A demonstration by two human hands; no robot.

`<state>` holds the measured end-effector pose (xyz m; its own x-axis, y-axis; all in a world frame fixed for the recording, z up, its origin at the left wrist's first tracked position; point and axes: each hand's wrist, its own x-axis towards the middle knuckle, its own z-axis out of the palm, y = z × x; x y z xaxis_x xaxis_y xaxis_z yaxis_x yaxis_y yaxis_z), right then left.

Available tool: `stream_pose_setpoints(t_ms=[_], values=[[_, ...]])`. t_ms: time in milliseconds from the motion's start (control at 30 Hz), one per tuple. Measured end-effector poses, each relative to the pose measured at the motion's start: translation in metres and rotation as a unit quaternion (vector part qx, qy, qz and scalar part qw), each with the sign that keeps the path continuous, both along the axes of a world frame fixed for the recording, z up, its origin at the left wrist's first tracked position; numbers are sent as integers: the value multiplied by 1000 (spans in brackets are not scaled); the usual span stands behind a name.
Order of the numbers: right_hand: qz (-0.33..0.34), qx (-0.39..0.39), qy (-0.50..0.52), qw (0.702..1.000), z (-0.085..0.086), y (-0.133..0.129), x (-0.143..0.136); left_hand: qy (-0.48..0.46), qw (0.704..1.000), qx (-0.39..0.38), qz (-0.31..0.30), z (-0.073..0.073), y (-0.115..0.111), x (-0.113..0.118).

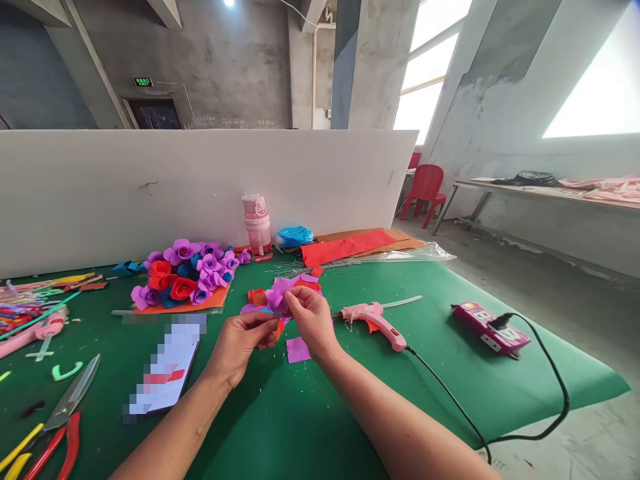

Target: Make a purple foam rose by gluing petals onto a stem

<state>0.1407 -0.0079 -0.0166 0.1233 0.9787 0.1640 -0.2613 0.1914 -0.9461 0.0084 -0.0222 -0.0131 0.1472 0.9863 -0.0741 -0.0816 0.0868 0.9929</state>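
Over the middle of the green table point(300, 413), a purple paper flower point(277, 293) is pinched from the right by my right hand point(311, 317). My left hand point(249, 339) is closed just below it, its thumb and fingertips pressed together near the flower's base; what lies between them is too small to make out. Behind and beneath my hands are purple, red and orange paper pieces. A purple square point(299, 350) lies below my right hand. To the right, a pink glue gun point(375, 319) rests on its side with its nozzle close to my right hand.
Finished paper flowers point(183, 289) are heaped at the back left, beside a pink bottle point(259, 230). A phone point(167, 367), scissors point(73, 393) and red-handled pliers point(70, 443) lie left. A magenta power strip point(487, 328) with a black cable point(563, 380) is at the right.
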Motion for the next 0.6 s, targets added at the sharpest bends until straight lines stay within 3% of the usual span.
stream_pose_setpoints(t_ms=[600], values=[[25,10,45,999,4,-5,-1,-2,1000,10,18,-5,3,-3]])
